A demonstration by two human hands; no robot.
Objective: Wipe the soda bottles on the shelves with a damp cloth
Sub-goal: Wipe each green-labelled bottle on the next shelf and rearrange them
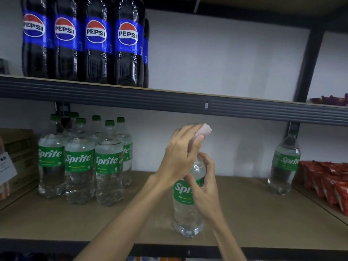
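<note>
A clear Sprite bottle [188, 213] with a green label stands near the front of the lower shelf [94, 223]. My right hand [206, 187] grips it around the label and shoulder. My left hand [180, 153] is closed on a pale pink cloth [205, 129] and presses it over the bottle's top, so the cap is hidden. A group of several Sprite bottles [81, 162] stands at the left of the same shelf. A single Sprite bottle [285, 162] stands at the right. Dark Pepsi bottles [96, 40] line the upper shelf.
Cardboard boxes [18, 151] with a paper tag sit at the far left of the lower shelf. Red snack packets [327, 181] fill the neighbouring shelf on the right. The upper shelf's dark metal beam [169, 100] runs just above my left hand. A black upright post [308, 63] stands at the right.
</note>
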